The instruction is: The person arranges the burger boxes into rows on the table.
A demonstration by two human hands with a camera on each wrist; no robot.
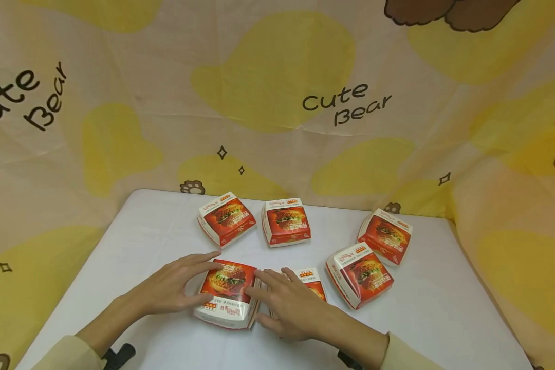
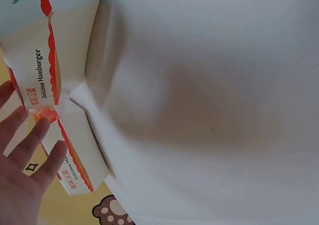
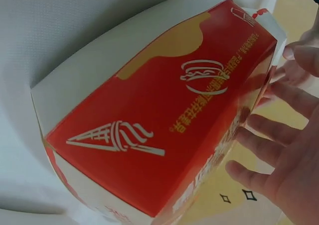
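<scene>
A red and white paper hamburger box (image 1: 228, 288) sits on the white table in the head view, between my two hands. My left hand (image 1: 178, 285) touches its left side and top with extended fingers, and in the left wrist view that hand (image 2: 25, 160) has its fingers spread beside a box (image 2: 37, 70). On the other side, my right hand (image 1: 284, 303) rests fingertips at the box's right edge. Its fingers look spread and fairly straight in the right wrist view. Partly hidden behind the right hand is a second hamburger box (image 1: 312, 280).
Two matching boxes, one left (image 1: 226, 218) and one right (image 1: 287, 222), stand at the table's back. Two more, a front one (image 1: 359, 275) and a rear one (image 1: 388, 236), stand close together on the right. A patterned yellow cloth (image 1: 277, 72) hangs behind the table (image 1: 134, 226).
</scene>
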